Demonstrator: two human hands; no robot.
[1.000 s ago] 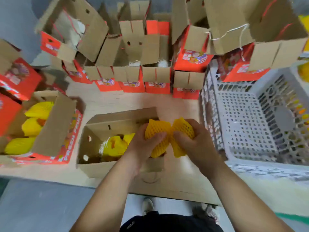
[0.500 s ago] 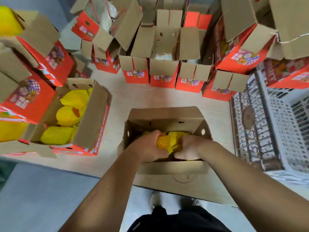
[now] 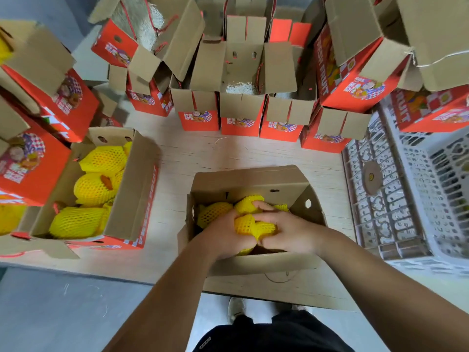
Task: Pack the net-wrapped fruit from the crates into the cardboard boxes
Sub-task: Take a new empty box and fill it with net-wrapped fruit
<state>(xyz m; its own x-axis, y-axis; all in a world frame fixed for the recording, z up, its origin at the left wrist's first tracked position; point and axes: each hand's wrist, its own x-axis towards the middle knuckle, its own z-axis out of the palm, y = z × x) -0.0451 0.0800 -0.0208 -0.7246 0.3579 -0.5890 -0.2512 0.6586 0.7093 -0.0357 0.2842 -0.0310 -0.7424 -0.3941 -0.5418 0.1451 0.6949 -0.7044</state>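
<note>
Your left hand (image 3: pixel 224 233) and right hand (image 3: pixel 286 231), fingers curled, both grip one yellow foam-net-wrapped fruit (image 3: pixel 250 224) inside the open brown cardboard box (image 3: pixel 253 180).

**Net-wrapped fruit, boxes and crate: our stock on the bench**

We list one open cardboard box (image 3: pixel 253 179) at the near edge of the bench, flaps spread, plain brown inside. In it we count several fruit in yellow foam netting (image 3: pixel 213 212); the nearest one (image 3: pixel 247 222) lies under both our hands. To the left we record a second open box (image 3: pixel 132 189), red outside, lettered FRESH FRUIT, holding three or more netted yellow fruit (image 3: pixel 101 161) laid side by side. On the right we note a white perforated plastic crate (image 3: pixel 411 199); its contents we cannot make out.
</note>
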